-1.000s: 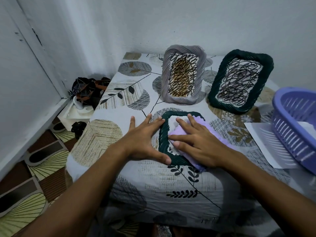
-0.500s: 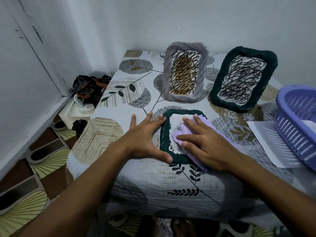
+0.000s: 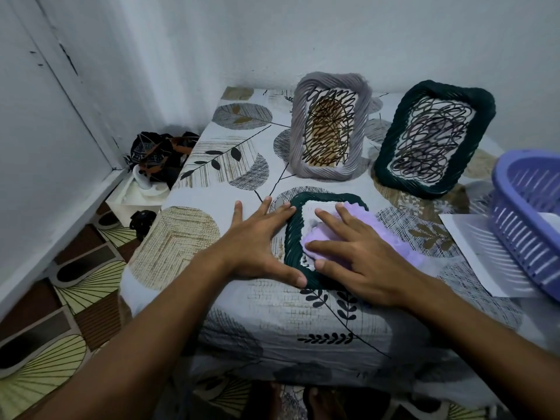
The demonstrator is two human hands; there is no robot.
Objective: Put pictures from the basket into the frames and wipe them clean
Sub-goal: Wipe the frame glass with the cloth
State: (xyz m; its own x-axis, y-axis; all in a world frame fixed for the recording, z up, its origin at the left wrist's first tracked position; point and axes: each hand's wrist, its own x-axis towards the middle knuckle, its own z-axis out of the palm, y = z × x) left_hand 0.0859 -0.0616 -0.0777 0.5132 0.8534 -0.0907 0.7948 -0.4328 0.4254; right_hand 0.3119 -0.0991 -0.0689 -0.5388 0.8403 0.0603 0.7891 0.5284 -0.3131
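Observation:
A dark green woven frame (image 3: 293, 237) lies flat near the table's front edge, with a white picture inside it. My left hand (image 3: 257, 244) lies flat with spread fingers against the frame's left side, thumb at its near corner. My right hand (image 3: 354, 253) presses a lilac cloth (image 3: 363, 216) onto the picture with straight fingers. Two more frames stand upright at the back: a grey one (image 3: 330, 125) and a dark green one (image 3: 433, 137), each holding a scribbled picture. A lilac plastic basket (image 3: 527, 219) sits at the right edge.
The table wears a leaf-patterned cloth (image 3: 212, 177). A white sheet of paper (image 3: 466, 237) lies half under the basket. Left of the table, on the floor by the wall, stand a white box (image 3: 133, 192) and a dark bundle (image 3: 157, 156). Walls close the back and left.
My right hand has slid the lilac cloth a little across the picture. My left hand stays pressed beside the frame. The camera has shifted slightly.

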